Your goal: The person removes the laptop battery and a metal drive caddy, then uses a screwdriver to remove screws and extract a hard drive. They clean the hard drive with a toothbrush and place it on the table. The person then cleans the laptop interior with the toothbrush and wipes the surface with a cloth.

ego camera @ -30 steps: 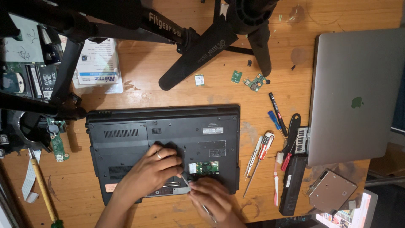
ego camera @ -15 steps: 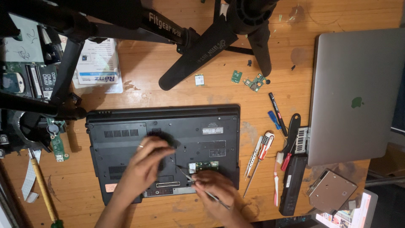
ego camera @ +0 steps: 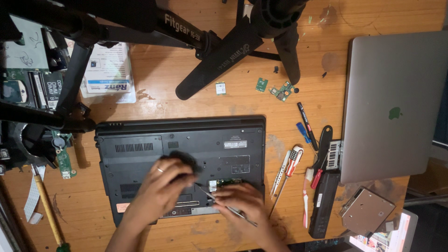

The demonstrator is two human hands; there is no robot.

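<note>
While the black laptop [ego camera: 182, 154] lies base-up on the wooden table [ego camera: 186, 100], a small bay near its front edge is already open, exposing a green circuit board [ego camera: 227, 182]. The right hand [ego camera: 242, 205] pinches a slim metal tool [ego camera: 219, 203] at that bay; the blurred left hand [ego camera: 161, 186] rests curled on the base, its grip unreadable. The main base panel remains in place.

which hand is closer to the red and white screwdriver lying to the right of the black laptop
Right. The right hand works at the laptop's open bay, just left of the red and white screwdriver; the left hand is farther left, over the laptop's middle.
</note>
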